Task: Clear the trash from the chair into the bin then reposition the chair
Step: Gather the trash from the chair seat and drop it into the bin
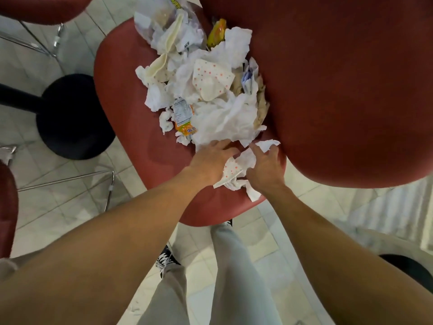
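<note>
Pile of crumpled white tissues and snack wrappers (210, 90) sits on the red padded chair seat (131, 95), against the backrest. Left hand (210, 164), fingers spread flat, presses on the near edge of the pile. Right hand (264, 170) pinches a dotted crumpled napkin (236, 167) between both hands.

Red padded chair (131, 95) filled frame centre; crumpled white tissues, dotted napkins and wrappers (206, 90) lay heaped on its seat.
</note>
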Tool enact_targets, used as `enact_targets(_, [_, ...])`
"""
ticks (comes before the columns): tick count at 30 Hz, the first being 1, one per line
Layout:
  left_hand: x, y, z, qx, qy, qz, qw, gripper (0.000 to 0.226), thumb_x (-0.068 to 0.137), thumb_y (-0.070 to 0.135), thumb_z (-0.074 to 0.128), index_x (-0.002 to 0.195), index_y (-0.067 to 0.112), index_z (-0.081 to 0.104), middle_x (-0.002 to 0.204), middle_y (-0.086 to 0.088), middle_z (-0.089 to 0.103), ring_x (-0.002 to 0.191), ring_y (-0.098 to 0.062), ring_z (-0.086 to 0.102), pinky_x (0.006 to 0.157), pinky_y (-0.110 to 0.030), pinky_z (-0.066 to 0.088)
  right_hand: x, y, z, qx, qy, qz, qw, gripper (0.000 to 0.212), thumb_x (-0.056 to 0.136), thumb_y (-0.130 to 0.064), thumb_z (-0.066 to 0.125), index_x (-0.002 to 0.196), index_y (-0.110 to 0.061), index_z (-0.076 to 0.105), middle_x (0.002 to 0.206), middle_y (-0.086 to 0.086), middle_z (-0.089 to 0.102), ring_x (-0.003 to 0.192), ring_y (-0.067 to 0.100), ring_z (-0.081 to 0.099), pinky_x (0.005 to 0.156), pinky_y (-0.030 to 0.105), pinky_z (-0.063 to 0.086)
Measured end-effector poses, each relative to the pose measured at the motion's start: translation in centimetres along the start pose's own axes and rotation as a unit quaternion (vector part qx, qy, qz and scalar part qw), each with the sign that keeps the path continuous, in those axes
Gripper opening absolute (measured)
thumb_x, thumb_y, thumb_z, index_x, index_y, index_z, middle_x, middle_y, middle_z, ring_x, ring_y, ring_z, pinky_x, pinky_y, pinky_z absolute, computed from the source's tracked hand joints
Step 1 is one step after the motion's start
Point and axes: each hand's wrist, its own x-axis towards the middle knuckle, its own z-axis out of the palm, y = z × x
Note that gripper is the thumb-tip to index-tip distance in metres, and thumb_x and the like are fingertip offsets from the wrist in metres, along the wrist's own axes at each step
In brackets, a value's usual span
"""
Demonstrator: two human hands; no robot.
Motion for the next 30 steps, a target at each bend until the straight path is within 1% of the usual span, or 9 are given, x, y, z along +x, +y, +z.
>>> enact_targets(3, [1.3,-0.1,0.7,0.054,-0.041,0.007,0.998,0.076,0.076,0.011,0.074,0.14,0.031,0.04,0.15,0.0,0.03,0.135,-0.025,0.031,0.105,-0.046,0.035,1.0,0.4,0.5,0.004,-0.026,0.0,1.0,0.067,0.087,-0.009,0.056,0.146,-0.028,0.031,0.145,0.014,0.027,0.125,0.031,0.045,0.098,0.034,0.04])
enact_targets(5, [1.5,-0.1,1.2,0.07,-0.047,0.009,0.996,0.068,0.079,0.012,0.072,0.138,0.029,0.044,0.146,0.0,0.036,0.133,-0.025,0.035,0.106,-0.044,0.033,1.5,0.6,0.8,0.013,-0.026,-0.003,1.0,0.059,0.087,-0.009,0.056,0.142,-0.023,0.04,0.139,0.015,0.04,0.125,0.03,0.044,0.099,0.034,0.039])
enact_targets(8, [1.3,-0.5,1.6,0.031,-0.029,0.002,0.999,0.047,0.085,0.009,0.065,0.128,0.024,0.055,0.133,0.0,0.05,0.125,-0.023,0.043,0.098,-0.036,0.038,1.6,0.8,1.0,0.038,0.02,0.003,0.999,0.047,0.085,-0.003,0.056,0.129,-0.019,0.056,0.123,0.012,0.058,0.114,0.026,0.053,0.093,0.024,0.036])
enact_targets(10, [0.7,-0.6,1.5,-0.007,-0.027,-0.021,0.999,0.041,0.086,0.014,0.065,0.126,0.024,0.057,0.13,0.001,0.052,0.123,-0.022,0.045,0.09,-0.035,0.042,1.4,0.7,0.8,0.072,0.047,0.018,0.996,0.043,0.083,0.001,0.053,0.121,-0.017,0.062,0.117,0.011,0.065,0.109,0.025,0.058,0.089,0.021,0.037])
enact_targets(12, [-0.2,-0.7,1.0,-0.03,-0.017,-0.042,0.999,0.038,0.088,0.021,0.065,0.125,0.025,0.057,0.129,0.003,0.052,0.121,-0.022,0.047,0.085,-0.035,0.043,1.0,0.4,0.4,0.108,0.06,0.022,0.992,0.042,0.083,0.003,0.05,0.119,-0.015,0.064,0.116,0.012,0.065,0.108,0.026,0.059,0.086,0.022,0.04])
enact_targets(18, [-4.1,-0.8,-1.2,-0.075,0.089,-0.108,0.987,0.039,0.091,0.032,0.059,0.129,0.027,0.055,0.121,-0.005,0.063,0.11,-0.028,0.058,0.081,-0.034,0.043,-1.5,-1.8,-1.2,0.17,0.111,0.017,0.979,0.043,0.08,0.001,0.049,0.118,-0.013,0.063,0.118,0.016,0.062,0.104,0.029,0.06,0.086,0.03,0.046])
enact_targets(23, [-9.3,-1.5,-2.8,-0.128,0.154,-0.168,0.965,0.023,0.09,0.031,0.057,0.11,0.021,0.062,0.102,-0.005,0.067,0.099,-0.029,0.06,0.067,-0.031,0.035,-5.0,-4.7,-2.8,0.188,0.151,0.016,0.97,0.045,0.079,-0.004,0.048,0.121,-0.015,0.061,0.117,0.016,0.06,0.103,0.033,0.059,0.083,0.035,0.048])
enact_targets(26, [-12.5,-2.4,-2.9,-0.162,0.176,-0.214,0.947,0.018,0.09,0.033,0.059,0.102,0.02,0.061,0.096,-0.005,0.067,0.093,-0.03,0.061,0.065,-0.031,0.036,-7.3,-6.6,-3.7,0.186,0.174,-0.004,0.967,0.043,0.081,-0.006,0.048,0.121,-0.016,0.06,0.113,0.016,0.061,0.102,0.032,0.058,0.081,0.034,0.047])
enact_targets(30, [-16.9,-4.2,-2.5,-0.207,0.213,-0.248,0.922,0.016,0.086,0.035,0.061,0.096,0.023,0.06,0.093,-0.004,0.066,0.089,-0.031,0.06,0.065,-0.032,0.04,-10.5,-9.7,-4.3,0.184,0.171,-0.026,0.968,0.041,0.082,-0.007,0.051,0.121,-0.017,0.061,0.113,0.012,0.061,0.103,0.03,0.059,0.081,0.029,0.043])
